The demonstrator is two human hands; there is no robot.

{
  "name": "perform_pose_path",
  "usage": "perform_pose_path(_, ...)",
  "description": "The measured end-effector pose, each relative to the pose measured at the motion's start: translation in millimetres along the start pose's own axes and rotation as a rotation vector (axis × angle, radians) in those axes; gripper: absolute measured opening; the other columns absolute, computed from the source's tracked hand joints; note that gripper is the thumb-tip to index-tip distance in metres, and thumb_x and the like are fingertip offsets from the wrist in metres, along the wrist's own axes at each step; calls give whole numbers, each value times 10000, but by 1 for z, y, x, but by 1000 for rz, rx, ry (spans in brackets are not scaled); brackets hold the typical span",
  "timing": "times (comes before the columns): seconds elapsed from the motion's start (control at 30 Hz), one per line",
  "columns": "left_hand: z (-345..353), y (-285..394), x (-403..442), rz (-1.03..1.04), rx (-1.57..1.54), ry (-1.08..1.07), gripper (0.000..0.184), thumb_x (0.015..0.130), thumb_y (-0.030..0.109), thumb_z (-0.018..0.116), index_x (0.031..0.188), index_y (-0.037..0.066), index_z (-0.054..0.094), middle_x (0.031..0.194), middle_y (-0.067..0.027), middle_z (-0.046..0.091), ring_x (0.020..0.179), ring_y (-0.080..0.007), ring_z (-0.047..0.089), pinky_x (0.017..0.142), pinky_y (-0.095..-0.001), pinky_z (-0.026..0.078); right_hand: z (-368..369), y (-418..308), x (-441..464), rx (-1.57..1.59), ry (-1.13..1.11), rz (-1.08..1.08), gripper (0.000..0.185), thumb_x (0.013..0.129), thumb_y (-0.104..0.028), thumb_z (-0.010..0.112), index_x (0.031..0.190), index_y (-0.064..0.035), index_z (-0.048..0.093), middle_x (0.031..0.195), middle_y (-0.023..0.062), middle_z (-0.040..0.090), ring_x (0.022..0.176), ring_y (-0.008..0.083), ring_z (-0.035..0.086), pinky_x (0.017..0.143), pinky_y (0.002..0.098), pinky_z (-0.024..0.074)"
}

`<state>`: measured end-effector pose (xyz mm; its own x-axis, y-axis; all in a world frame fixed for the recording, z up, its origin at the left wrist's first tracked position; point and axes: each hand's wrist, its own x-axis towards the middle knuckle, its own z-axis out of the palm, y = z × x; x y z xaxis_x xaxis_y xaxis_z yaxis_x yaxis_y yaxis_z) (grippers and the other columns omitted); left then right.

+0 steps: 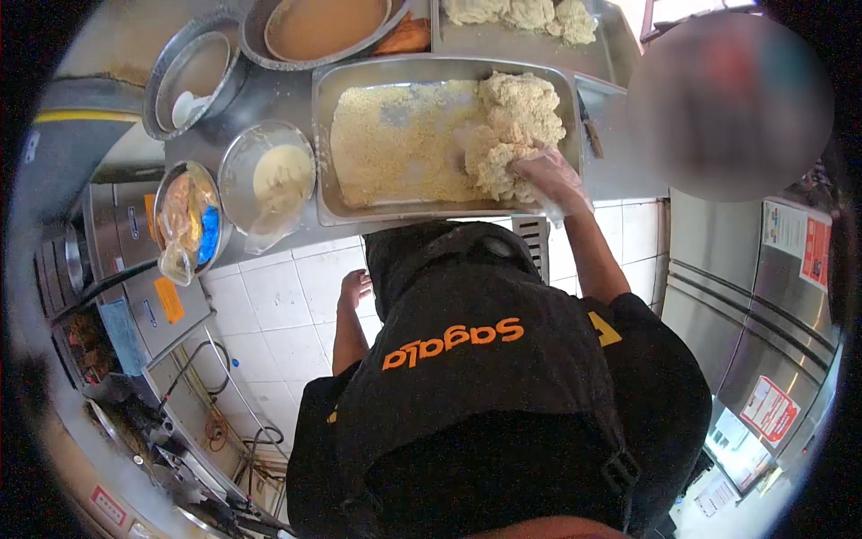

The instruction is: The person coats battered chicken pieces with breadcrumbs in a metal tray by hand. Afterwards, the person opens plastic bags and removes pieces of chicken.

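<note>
My right hand (pixel 549 176), in a clear plastic glove, grips a crumb-coated piece (pixel 501 169) at the right end of a deep metal tray (pixel 321 144). Its fingertips are partly hidden against the coating. Just beyond lies a heap of coated pieces (pixel 523 103). Loose yellowish crumbs (pixel 386 148) cover the rest of the tray's bottom, with bare metal showing in patches. My left hand (pixel 356 286) hangs low beside the black apron (pixel 467 305), below the counter, bare and holding nothing, its fingers slightly apart.
Left of the tray are a bowl of pale batter (pixel 280 175) and a bowl with bagged items (pixel 184 216). Behind stand a basin of brown liquid (pixel 328 29), a bowl with a white scoop (pixel 187 106), and another tray (pixel 602 67) of coated pieces. A blurred round patch hides the upper right.
</note>
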<state>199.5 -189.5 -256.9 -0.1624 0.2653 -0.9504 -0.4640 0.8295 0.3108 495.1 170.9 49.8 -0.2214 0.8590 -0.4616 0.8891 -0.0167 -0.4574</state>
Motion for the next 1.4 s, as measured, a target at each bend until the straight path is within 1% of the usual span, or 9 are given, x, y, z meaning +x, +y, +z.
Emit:
perform_pose_path(0.17,1,-9,3,22,-61,-8,300,837,272,429,1080,112,503,937,-30,551,868,-192,531,757,-380,428,-16,15,8,242,-123,-3,470,657,-399,612,1015,-94,609,1028,119,584,981,190,524,900,300,366)
perform_pose_path(0.33,4,-5,8,-32,-18,-22,299,823,278,454,1069,116,506,960,-23,541,891,-185,509,773,-368,418,-34,59,20,916,-333,-519,322,741,-247,571,973,-25,595,967,124,580,947,199,520,853,350,392)
perform_pose_path(0.5,8,0,6,1,-52,-38,277,816,256,467,1055,127,522,950,-17,536,904,-179,502,777,-356,421,-78,54,57,388,-149,-1122,328,748,-121,525,1071,-64,530,1056,107,530,1041,239,487,885,406,398)
perform_pose_path(0.67,5,1,4,56,-66,-42,287,818,258,464,1061,117,520,938,-26,538,886,-181,510,756,-347,438,-121,27,97,765,-433,-943,533,714,-196,613,1202,-77,436,1229,110,426,1114,245,418,937,349,362)
perform_pose_path(0.77,-1,-8,6,73,-159,-59,315,827,278,451,1081,100,504,966,-52,553,880,-198,530,750,-364,442,-127,-34,115,752,-117,-139,555,761,-309,578,1218,-43,408,1272,144,374,1122,270,404,962,343,331)
perform_pose_path(0.9,-5,-16,12,82,-139,-40,349,836,290,444,1118,87,474,981,-62,557,891,-209,533,748,-375,438,-128,-89,140,885,-16,-166,503,795,-320,533,1186,-22,428,1196,196,432,1079,252,438,907,313,370)
perform_pose_path(1.0,-4,-17,3,83,-135,-28,336,843,272,434,1119,83,472,994,-66,550,898,-210,533,761,-382,435,-96,-96,203,1257,45,-90,335,840,-295,461,1012,-20,548,958,86,563,888,196,540,751,298,446)
perform_pose_path(1.17,-14,-47,35,99,-252,-120,316,857,263,395,1113,103,486,938,-55,550,860,-200,530,749,-373,444,-7,-64,285,1627,89,-316,322,804,-289,522,989,-26,551,928,73,573,835,213,557,706,338,456)
perform_pose_path(1.4,-8,-34,20,-8,-195,-31,268,857,247,413,1067,108,508,924,-27,543,852,-185,521,753,-370,442,2,-41,328,736,-8,-202,373,752,-296,588,1025,-44,553,961,72,583,861,183,548,760,300,429)
